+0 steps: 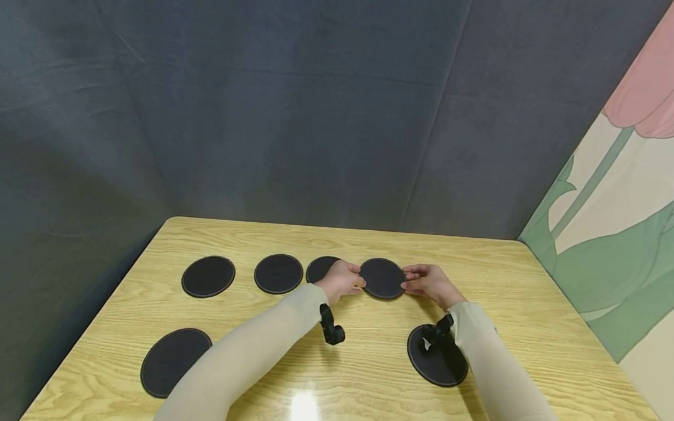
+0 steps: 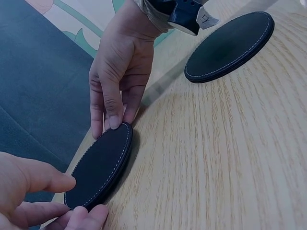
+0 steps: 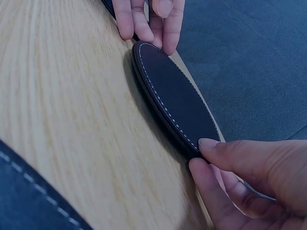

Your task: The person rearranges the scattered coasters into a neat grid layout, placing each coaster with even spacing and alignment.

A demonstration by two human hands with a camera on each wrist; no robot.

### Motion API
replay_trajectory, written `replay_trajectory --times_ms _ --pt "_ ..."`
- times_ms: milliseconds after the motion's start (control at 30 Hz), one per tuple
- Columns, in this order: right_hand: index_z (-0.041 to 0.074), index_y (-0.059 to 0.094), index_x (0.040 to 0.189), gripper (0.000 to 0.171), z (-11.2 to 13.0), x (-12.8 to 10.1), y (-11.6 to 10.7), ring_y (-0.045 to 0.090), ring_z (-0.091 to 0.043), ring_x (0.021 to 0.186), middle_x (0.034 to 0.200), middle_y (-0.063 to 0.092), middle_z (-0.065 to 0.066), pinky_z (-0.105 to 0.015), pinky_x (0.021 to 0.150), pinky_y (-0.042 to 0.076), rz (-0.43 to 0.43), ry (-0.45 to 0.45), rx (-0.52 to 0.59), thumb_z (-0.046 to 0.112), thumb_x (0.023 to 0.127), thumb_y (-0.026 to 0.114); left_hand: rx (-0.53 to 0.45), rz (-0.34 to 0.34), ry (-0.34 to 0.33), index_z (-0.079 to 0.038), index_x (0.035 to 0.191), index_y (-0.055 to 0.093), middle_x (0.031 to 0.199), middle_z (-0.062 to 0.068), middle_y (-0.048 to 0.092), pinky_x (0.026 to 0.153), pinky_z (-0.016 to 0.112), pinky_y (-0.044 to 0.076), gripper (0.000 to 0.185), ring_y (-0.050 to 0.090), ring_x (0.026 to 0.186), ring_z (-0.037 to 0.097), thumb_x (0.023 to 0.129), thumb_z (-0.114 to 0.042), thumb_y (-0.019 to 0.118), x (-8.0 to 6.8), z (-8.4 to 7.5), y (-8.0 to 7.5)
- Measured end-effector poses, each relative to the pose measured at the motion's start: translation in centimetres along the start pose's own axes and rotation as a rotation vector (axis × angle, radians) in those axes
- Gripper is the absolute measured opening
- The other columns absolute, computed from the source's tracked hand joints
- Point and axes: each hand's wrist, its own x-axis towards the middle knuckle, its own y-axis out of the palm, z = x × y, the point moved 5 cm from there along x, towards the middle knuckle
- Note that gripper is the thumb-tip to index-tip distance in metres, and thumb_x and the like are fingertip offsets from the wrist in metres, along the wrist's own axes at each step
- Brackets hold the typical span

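Two hands, left hand (image 1: 342,281) and right hand (image 1: 431,283), pinch opposite edges of one black stitched coaster (image 1: 382,278) on the bench (image 1: 364,375), mid-placement, needing careful alignment next.

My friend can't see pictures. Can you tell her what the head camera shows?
Two hands, left hand and right hand, hold one round black coaster by its edges on a wooden table. Five more black coasters lie around it.

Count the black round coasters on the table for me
6. Four sit in the back row: far left, next, one partly behind the left hand, one held with the right hand. Front left, front right.
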Motion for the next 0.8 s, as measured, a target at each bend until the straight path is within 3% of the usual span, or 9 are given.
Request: replay_trajectory --times_ms 800 --pt "-0.014 0.043 0.134 0.052 0.07 -0.06 0.18 0.065 -0.013 0.082 0.096 0.054 -0.006 -0.023 0.076 0.057 -0.017 0.022 0.001 -0.011 0.086 0.064 -0.019 0.037 -0.016 0.006 0.141 0.042 0.147 0.024 0.039 0.096 0.037 0.052 0.054 0.053 0.124 0.035 0.090 0.008 0.058 -0.18 0.07 -0.16"
